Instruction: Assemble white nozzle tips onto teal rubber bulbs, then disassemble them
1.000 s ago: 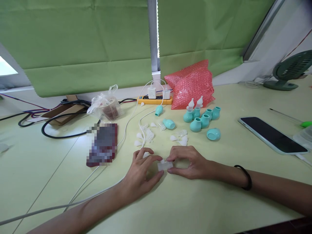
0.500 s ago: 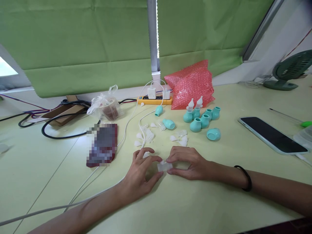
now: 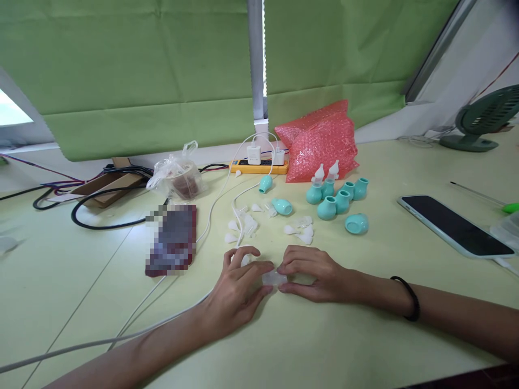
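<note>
My left hand [image 3: 238,286] and my right hand [image 3: 314,273] meet on the table, both pinching one small clear plastic piece [image 3: 273,279] between thumbs and fingers. Just beyond them lie several small white translucent tips [image 3: 242,224] and another cluster of tips [image 3: 300,229]. Farther back stand several teal rubber bulbs [image 3: 338,199], two of them with white nozzles [image 3: 325,173]. One loose teal bulb [image 3: 281,206] lies on its side and another teal bulb [image 3: 356,223] lies to the right.
A pink bubble-wrap bag [image 3: 318,139] and a yellow power strip [image 3: 259,166] sit at the back. A white cable [image 3: 133,313] runs past my left hand. A dark phone [image 3: 456,224] lies right, a blurred red item [image 3: 173,239] left, a plastic-wrapped cup [image 3: 178,178] behind it.
Both hands have stayed on the clear piece; the fingers have closed a little tighter around it. The view has shifted slightly.
</note>
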Demonstrator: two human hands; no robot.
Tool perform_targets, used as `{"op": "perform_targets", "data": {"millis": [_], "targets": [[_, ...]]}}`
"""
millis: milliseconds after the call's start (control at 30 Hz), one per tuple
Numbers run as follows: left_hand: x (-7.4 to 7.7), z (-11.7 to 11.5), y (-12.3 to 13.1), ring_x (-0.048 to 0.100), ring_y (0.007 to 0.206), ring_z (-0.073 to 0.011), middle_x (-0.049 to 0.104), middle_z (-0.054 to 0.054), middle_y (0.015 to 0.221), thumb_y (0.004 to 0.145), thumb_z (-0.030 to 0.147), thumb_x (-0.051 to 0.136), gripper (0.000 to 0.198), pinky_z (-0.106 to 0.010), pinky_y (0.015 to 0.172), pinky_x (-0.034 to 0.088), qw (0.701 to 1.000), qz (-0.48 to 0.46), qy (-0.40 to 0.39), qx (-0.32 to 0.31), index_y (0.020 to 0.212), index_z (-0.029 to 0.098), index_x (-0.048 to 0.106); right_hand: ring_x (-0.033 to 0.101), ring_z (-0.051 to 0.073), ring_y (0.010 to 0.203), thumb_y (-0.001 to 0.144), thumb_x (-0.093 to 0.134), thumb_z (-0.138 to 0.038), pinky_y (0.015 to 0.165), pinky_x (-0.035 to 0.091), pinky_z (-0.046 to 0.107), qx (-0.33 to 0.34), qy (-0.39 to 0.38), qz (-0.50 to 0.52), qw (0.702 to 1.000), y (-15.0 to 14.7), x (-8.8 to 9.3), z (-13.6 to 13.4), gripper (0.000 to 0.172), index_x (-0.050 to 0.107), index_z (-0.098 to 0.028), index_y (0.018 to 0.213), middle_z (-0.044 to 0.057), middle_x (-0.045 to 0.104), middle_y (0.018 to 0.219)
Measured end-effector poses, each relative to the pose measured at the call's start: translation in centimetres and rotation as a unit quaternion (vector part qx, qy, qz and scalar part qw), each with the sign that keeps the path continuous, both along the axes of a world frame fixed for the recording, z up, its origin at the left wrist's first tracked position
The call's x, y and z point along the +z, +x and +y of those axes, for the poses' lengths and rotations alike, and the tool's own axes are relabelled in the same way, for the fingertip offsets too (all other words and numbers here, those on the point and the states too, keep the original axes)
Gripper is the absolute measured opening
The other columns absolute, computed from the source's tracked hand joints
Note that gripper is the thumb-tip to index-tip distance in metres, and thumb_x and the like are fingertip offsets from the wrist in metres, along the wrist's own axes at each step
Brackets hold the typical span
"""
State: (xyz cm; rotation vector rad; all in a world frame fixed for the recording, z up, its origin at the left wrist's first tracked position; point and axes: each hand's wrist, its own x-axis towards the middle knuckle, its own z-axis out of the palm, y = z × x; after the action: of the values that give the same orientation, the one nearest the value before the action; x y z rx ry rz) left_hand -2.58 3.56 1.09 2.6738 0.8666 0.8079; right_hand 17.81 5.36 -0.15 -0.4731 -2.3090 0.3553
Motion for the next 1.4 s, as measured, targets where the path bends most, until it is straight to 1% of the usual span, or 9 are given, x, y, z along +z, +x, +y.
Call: {"op": "perform_targets", "data": {"millis": [233,400,500,633,733,867,1067,1233,1400], "targets": [[0.2,-0.1,0.0,0.033,0.107,-0.0231,0.057,-0.004,0.101,0.079,0.010,0.046,0.030,-0.041,0.086,0.028,0.999,0.042,0.011,-0.012,0.107,0.016,0.041,0.052,0.011,0.071,0.077,0.054,-0.021,0.062,0.045,0.023,-0.003,0.020,-0.014,1.000,0.0,-0.2,0.0,0.008,0.054,-0.014,0.081,0.004,0.058,0.071],[-0.4,0.2,0.0,0.037,0.105,-0.0229,0.058,-0.006,0.104,0.080,0.010,0.046,0.032,-0.039,0.083,0.030,0.998,0.004,0.063,-0.017,0.111,0.016,0.040,0.051,0.011,0.070,0.075,0.056,-0.019,0.060,0.045,0.023,-0.012,0.045,0.004,0.999,0.1,-0.2,0.1,0.008,0.054,-0.013,0.080,0.004,0.057,0.069],[-0.7,0.3,0.1,0.041,0.103,-0.0221,0.061,-0.005,0.099,0.080,0.013,0.049,0.033,-0.039,0.083,0.031,0.996,-0.016,0.090,0.009,0.112,0.018,0.041,0.051,0.012,0.071,0.073,0.058,-0.017,0.061,0.046,0.024,-0.014,0.075,0.022,0.997,0.0,0.0,0.2,0.010,0.054,-0.013,0.082,0.004,0.059,0.072],[-0.7,0.2,0.2,0.046,0.098,-0.0211,0.063,-0.003,0.094,0.076,0.016,0.054,0.028,-0.039,0.083,0.031,0.995,-0.028,0.084,0.042,0.104,0.018,0.046,0.049,0.012,0.069,0.071,0.059,-0.013,0.059,0.046,0.025,-0.008,0.127,0.020,0.992,-0.2,0.3,0.2,0.009,0.054,-0.013,0.079,0.004,0.061,0.074],[-0.7,0.2,0.2,0.047,0.096,-0.0211,0.063,-0.003,0.094,0.076,0.014,0.054,0.023,-0.039,0.081,0.032,0.995,-0.032,0.087,0.030,0.098,0.018,0.048,0.049,0.012,0.068,0.071,0.060,-0.013,0.059,0.046,0.025,-0.007,0.149,0.009,0.989,-0.3,0.4,0.2,0.009,0.053,-0.012,0.077,0.004,0.061,0.071],[-0.7,0.1,0.0,0.047,0.094,-0.0207,0.063,-0.003,0.091,0.075,0.010,0.053,0.026,-0.040,0.081,0.033,0.995,-0.036,0.088,0.000,0.100,0.018,0.047,0.049,0.012,0.069,0.072,0.059,-0.015,0.059,0.046,0.024,-0.009,0.171,-0.016,0.985,-0.2,0.4,0.1,0.008,0.054,-0.011,0.077,0.004,0.059,0.070],[0.1,-0.2,-0.1,0.043,0.096,-0.0222,0.060,-0.005,0.095,0.073,0.021,0.057,0.037,-0.040,0.081,0.035,0.998,-0.056,0.034,0.016,0.107,0.018,0.045,0.051,0.014,0.076,0.071,0.058,-0.008,0.061,0.048,0.026,-0.003,0.246,-0.024,0.969,0.4,0.5,0.0,0.016,0.054,-0.010,0.086,0.008,0.060,0.084],[1.0,-0.3,0.1,0.032,0.105,-0.0234,0.048,-0.008,0.110,0.083,0.020,0.040,0.019,-0.043,0.087,0.031,0.997,0.050,-0.045,0.025,0.098,0.019,0.052,0.054,0.014,0.074,0.075,0.053,-0.008,0.057,0.048,0.024,0.028,0.286,-0.022,0.958,0.3,1.3,-0.3,0.007,0.056,-0.009,0.081,0.008,0.061,0.080],[1.5,-0.5,0.3,0.028,0.105,-0.0246,0.042,-0.008,0.113,0.083,0.025,0.041,0.019,-0.045,0.088,0.027,0.994,0.099,-0.055,0.007,0.099,0.018,0.049,0.056,0.014,0.072,0.075,0.051,-0.007,0.056,0.049,0.023,0.038,0.295,-0.007,0.955,0.1,1.4,-0.4,0.006,0.057,-0.009,0.077,0.008,0.061,0.076]]}}
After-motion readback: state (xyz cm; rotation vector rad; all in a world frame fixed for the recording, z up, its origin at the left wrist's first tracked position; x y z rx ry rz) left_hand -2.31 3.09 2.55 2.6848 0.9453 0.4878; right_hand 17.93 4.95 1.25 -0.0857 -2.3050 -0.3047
